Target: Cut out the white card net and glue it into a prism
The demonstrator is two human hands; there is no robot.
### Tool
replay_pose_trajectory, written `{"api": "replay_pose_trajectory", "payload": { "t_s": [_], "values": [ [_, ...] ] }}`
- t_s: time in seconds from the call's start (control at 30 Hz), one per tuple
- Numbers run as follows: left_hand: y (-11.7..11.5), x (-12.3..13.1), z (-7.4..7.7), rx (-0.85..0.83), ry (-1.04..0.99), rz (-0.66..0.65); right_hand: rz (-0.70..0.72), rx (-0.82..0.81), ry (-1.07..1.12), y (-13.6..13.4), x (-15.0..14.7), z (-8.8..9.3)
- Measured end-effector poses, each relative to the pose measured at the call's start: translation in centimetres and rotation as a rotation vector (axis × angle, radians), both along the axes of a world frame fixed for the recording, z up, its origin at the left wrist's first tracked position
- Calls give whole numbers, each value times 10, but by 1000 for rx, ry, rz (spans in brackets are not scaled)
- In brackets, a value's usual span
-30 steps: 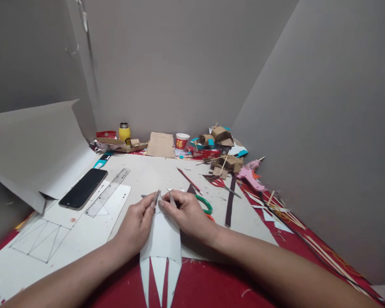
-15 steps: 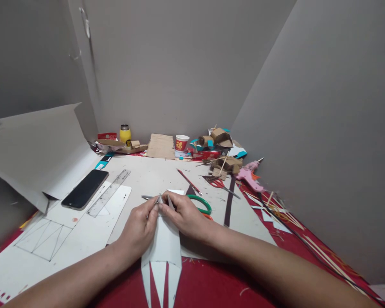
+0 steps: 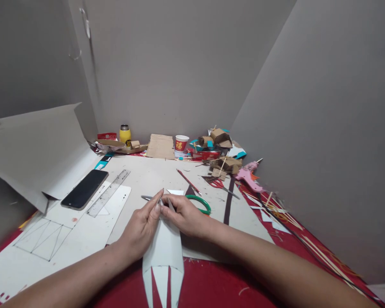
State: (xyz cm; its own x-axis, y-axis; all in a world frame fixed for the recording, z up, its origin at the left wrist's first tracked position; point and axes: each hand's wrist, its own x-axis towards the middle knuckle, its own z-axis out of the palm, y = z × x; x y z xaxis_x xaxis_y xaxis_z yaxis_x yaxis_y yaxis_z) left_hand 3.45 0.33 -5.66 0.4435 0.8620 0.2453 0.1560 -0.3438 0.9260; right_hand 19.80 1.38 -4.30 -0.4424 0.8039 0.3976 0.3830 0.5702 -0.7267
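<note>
Left hand (image 3: pixel 141 229) and right hand (image 3: pixel 188 215) grasping white paper form (image 3: pixel 165 248).
I read a gold 福 on the red-and-white cup (image 3: pixel 181 144). The form, smooth and curved with tapered points, extends from the hands over the red worktop (image 3: pixel 211 286); I observe fingers and thumbs pinching its far end. Green-handled scissors (image 3: pixel 208 206) lie beside the right hand.

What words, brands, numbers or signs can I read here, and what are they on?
"福": in gold, on the red-and-white paper cup.
Red packet at the back left: pale lettering, too small to read.
Clear ruler: markings too small to read.
Yellow bottle: dark mark, too small to make out.
Cut white paper in the hands: no readable lettering.
</note>
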Motion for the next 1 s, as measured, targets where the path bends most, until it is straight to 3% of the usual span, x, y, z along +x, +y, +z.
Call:
{"api": "replay_pose_trajectory", "payload": {
  "t_s": [0.17, 0.37, 0.43, 0.57, 0.77, 1.0],
  "values": [
    [0, -1, 6, -73, 8, -40, -23, -43, 45, 1, 1, 2],
    [6, -4, 14, -144, -55, -31, -48, -402, 113, -3, 6, 15],
    [9, -5, 12, -188, -85, 7, -49, -432, 83, -5, 8, 17],
    [10, -7, 9, -226, -71, 47, -151, -251, -117, -9, 8, 13],
    [8, -6, 9, -55, -6, 82, -211, 12, -369, -13, 1, 3],
    [8, -3, 7, -46, 1, 113, -197, 73, -423, -10, 2, -6]
  ]
}}
